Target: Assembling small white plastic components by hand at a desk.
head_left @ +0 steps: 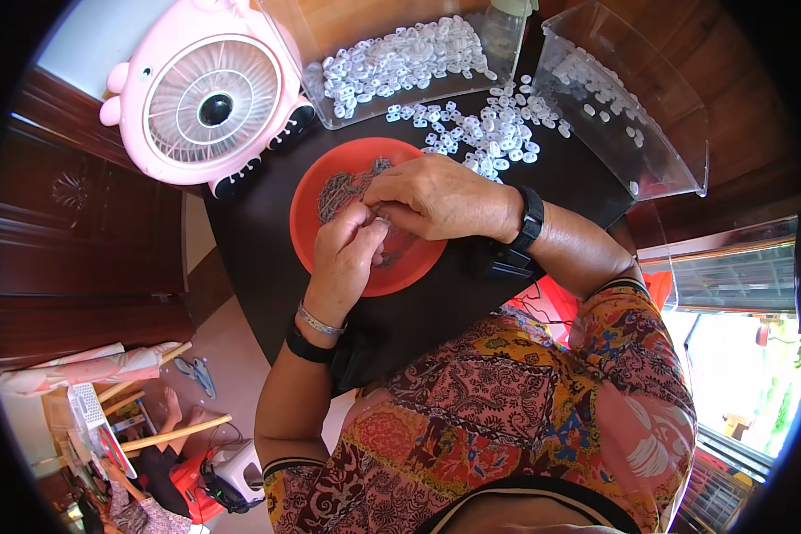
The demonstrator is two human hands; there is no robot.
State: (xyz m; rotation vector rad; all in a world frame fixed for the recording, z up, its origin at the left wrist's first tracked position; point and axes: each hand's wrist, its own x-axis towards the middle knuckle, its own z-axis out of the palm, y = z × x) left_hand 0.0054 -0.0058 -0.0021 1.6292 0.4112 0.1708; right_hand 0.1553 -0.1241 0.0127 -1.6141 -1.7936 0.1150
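Observation:
A red round bowl [304,218] sits on the dark table, with a heap of small grey metal pieces [336,194] in it. Over the bowl, my left hand [343,254] and my right hand [449,198] meet, fingertips close together. Both are closed in a pinch; whatever lies between the fingers is too small and hidden to make out. Past the bowl, loose small white plastic pieces with holes [494,133] spread over the table. My right hand hides part of the bowl's far right side.
A clear bin [400,105] full of white pieces stands at the back; another clear bin [672,165], tilted, holds fewer at the right. A pink animal-shaped fan [132,120] stands at the back left. Another person [156,512] is at the lower left, near wooden poles [178,431].

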